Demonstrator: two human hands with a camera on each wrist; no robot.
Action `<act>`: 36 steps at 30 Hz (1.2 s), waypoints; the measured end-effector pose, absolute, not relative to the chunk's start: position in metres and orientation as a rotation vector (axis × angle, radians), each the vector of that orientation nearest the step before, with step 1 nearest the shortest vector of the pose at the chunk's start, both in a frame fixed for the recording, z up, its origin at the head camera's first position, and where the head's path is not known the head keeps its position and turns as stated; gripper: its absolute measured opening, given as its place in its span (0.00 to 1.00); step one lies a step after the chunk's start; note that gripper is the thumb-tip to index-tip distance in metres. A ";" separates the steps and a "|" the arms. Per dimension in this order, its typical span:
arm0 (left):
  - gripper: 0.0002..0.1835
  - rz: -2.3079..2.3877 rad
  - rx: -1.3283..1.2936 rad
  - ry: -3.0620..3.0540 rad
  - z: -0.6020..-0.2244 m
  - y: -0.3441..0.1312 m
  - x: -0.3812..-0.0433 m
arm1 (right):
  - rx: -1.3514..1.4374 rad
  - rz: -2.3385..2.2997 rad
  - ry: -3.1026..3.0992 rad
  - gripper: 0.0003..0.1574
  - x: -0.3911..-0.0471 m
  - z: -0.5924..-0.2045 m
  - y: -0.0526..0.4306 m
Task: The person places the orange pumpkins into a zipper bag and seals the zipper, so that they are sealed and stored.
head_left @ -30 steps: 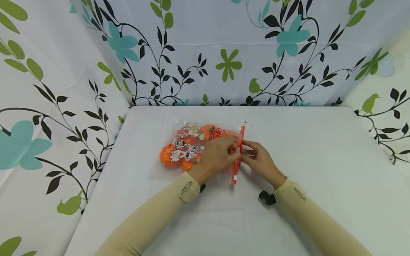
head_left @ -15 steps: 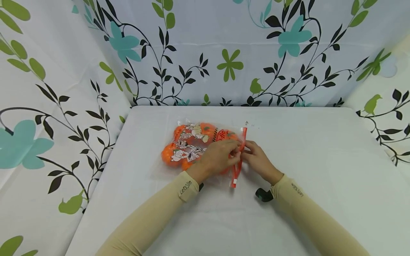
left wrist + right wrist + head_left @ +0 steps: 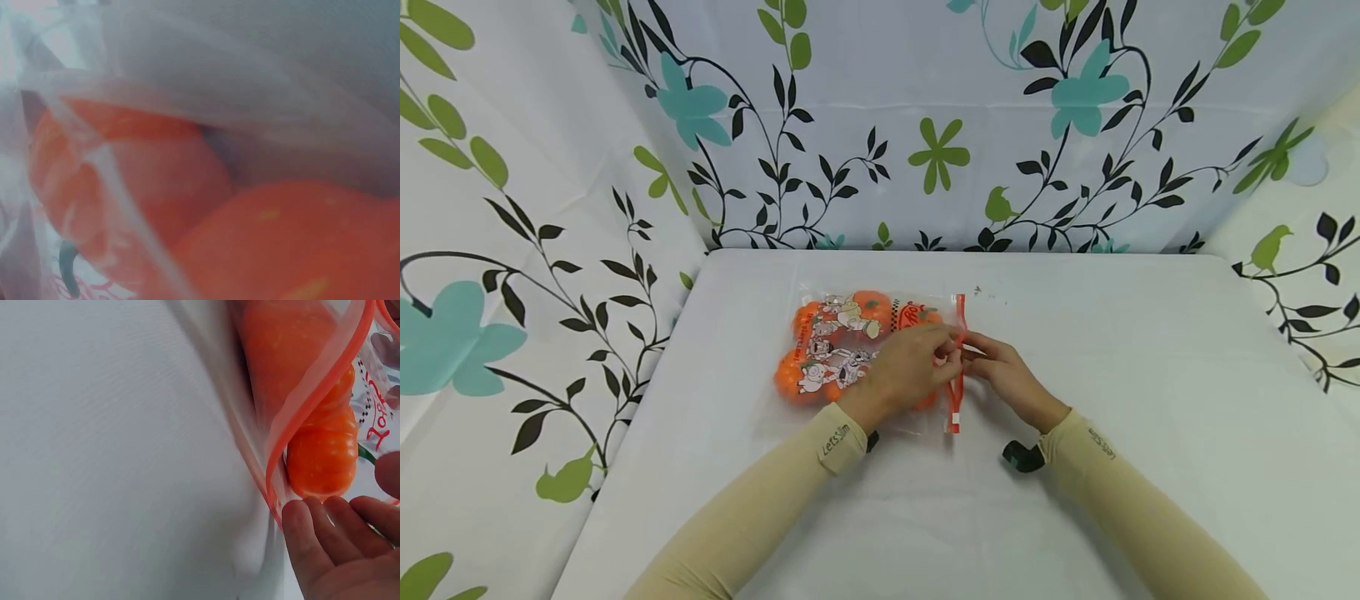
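A clear zip bag [image 3: 850, 354] printed with cartoon figures lies on the table, with several orange pumpkin-shaped pieces [image 3: 872, 306] inside. Its red zip edge [image 3: 956, 408] runs along the right end. My left hand [image 3: 902, 367] lies over the bag and pinches that edge, its fingertips partly hidden. From the other side my right hand [image 3: 1011, 379] grips the same edge with its thumb and fingers. The bag's mouth gapes in the right wrist view, showing an orange piece [image 3: 322, 456] with a green stem. Close-up orange pieces [image 3: 131, 187] fill the left wrist view, blurred behind plastic.
The white-covered table [image 3: 1135, 350] extends around the bag. A patterned curtain [image 3: 880, 83] hangs behind it and down both sides. A small black wrist camera [image 3: 1022, 457] sits by the right sleeve.
The bag's zip end shifted slightly right, then back left, and its red edge now stands straighter. Both hands stay at the edge with small finger movements.
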State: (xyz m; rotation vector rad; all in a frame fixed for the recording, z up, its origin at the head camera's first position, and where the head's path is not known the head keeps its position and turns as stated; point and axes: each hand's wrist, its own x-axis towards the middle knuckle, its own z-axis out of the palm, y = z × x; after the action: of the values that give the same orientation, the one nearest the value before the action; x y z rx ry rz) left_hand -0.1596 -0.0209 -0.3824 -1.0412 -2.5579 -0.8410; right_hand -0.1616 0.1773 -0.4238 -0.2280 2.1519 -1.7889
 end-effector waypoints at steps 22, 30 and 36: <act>0.18 -0.831 -0.940 -2.509 -0.383 -0.022 -0.144 | -0.229 -1.636 2.661 0.20 -0.118 -0.384 0.208; 0.23 -0.762 -0.924 -2.370 -0.380 -0.033 -0.131 | -0.244 -1.666 2.577 0.20 -0.104 -0.377 0.207; 0.26 -0.596 -1.070 -2.261 -0.378 -0.040 -0.117 | -0.254 -1.576 2.554 0.19 -0.098 -0.384 0.207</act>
State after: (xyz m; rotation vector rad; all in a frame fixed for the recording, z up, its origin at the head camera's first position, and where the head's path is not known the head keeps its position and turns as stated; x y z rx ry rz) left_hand -0.1169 -0.0397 -0.3779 -1.0704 -2.2609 -0.5955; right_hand -0.0980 0.2071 -0.3842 -0.2539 2.5544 -1.5757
